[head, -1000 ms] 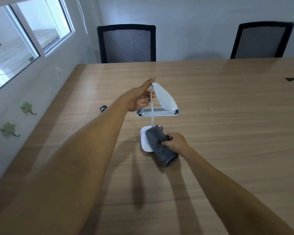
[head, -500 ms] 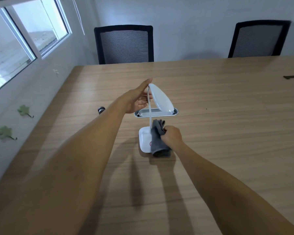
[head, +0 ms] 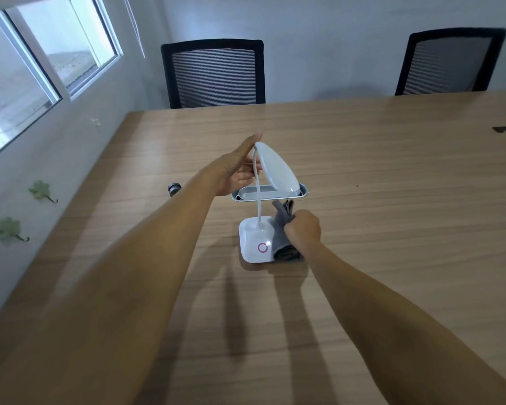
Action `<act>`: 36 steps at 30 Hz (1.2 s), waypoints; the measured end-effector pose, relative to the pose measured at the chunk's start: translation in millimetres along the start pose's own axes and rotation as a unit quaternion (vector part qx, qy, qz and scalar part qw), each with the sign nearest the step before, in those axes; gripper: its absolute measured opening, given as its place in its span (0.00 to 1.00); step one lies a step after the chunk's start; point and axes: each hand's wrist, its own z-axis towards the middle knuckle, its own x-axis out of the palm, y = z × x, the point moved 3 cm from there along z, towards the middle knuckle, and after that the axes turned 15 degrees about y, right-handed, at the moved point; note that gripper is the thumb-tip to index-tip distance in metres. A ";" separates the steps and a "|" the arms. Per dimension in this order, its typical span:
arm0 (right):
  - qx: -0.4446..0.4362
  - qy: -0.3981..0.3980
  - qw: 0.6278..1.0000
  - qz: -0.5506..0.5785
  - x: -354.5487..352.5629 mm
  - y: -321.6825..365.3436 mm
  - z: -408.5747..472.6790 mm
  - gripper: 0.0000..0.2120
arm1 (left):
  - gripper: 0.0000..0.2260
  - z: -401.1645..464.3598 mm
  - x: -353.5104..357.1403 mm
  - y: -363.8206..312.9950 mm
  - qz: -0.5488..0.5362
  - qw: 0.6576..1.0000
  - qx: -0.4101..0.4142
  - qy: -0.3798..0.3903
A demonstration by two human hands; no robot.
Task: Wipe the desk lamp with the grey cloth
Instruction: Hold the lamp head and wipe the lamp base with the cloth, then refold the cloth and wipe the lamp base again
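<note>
The white desk lamp [head: 262,229] stands on the wooden counter [head: 392,200], nearer its left edge. The left hand [head: 236,173] holds the lamp head with an open, flat grip. The right hand [head: 303,229] has its grip closed on the grey cloth [head: 284,241], pressed on the lamp's base.

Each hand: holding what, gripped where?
Right hand is shut on the bunched middle of the grey cloth, pressing it on the lamp base. Left hand steadies the lamp head at its upper end, fingers open.
</note>
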 end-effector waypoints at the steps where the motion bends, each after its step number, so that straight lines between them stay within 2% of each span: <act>1: -0.022 -0.031 0.999 0.011 -6.0 5.8 -1.8 0.09 | 0.24 0.3 0.4 0.4 0.000 1.000 0.000 0.001; 3: -0.060 -0.047 0.996 0.041 -12.8 18.8 -2.4 0.06 | 0.24 1.6 0.8 1.2 -0.003 1.000 0.003 0.003; 5: -0.077 0.005 0.996 0.050 -6.5 27.2 -2.8 0.05 | 0.23 1.5 0.6 2.3 -0.005 1.000 0.004 0.003; 7: -0.064 0.064 0.995 0.031 6.9 24.3 -0.8 0.04 | 0.24 1.1 -1.0 2.4 -0.004 1.000 0.006 -0.001; 9: -0.031 0.077 0.996 -0.017 14.5 7.6 2.6 0.06 | 0.25 1.6 -2.4 2.9 -0.002 1.000 0.005 -0.003; 13: 0.017 0.023 0.998 -0.056 -11.2 -18.9 -1.9 0.11 | 0.24 2.3 -2.6 2.6 -0.001 1.000 0.001 -0.002; 16: -0.004 -0.031 0.999 -0.007 -58.1 -6.4 -2.9 0.12 | 0.23 4.9 -2.6 2.9 0.001 1.000 0.002 0.000; 18: -0.022 -0.038 0.998 0.041 -96.8 17.3 -9.8 0.11 | 0.22 4.3 -2.3 2.6 0.005 1.000 0.000 -0.003; 20: -0.073 0.011 0.987 0.143 -130.5 48.1 -27.1 0.05 | 0.21 3.2 -1.7 1.3 0.019 1.000 0.001 -0.007; 22: -0.125 0.076 0.952 0.269 -154.6 79.2 -53.5 0.10 | 0.21 4.5 -1.7 0.6 0.031 0.999 0.001 -0.012; 24: -0.181 0.134 0.916 0.333 -167.1 107.7 -81.3 0.09 | 0.22 3.6 -1.2 0.0 0.042 0.999 0.000 -0.007; 26: -0.211 0.175 0.904 0.328 -162.8 127.0 -100.7 0.09 | 0.22 2.0 -0.7 -0.6 0.042 0.999 -0.001 0.001; 29: -0.206 0.206 0.926 0.240 -135.5 132.7 -114.2 0.07 | 0.23 2.3 -7.0 -0.2 0.057 0.998 0.005 0.010; 31: -0.187 0.177 0.954 0.155 -125.7 125.4 -116.5 0.05 | 0.26 4.1 -8.8 -0.9 0.078 0.997 0.008 -0.006; 33: -0.178 0.090 0.974 0.109 -133.1 116.4 -114.2 0.07 | 0.23 -3.3 -3.3 -4.0 0.081 0.997 0.002 -0.020; 36: -0.176 -0.018 0.975 0.134 -150.5 110.7 -117.5 0.04 | 0.21 -5.1 0.9 -5.7 0.087 0.996 -0.016 -0.027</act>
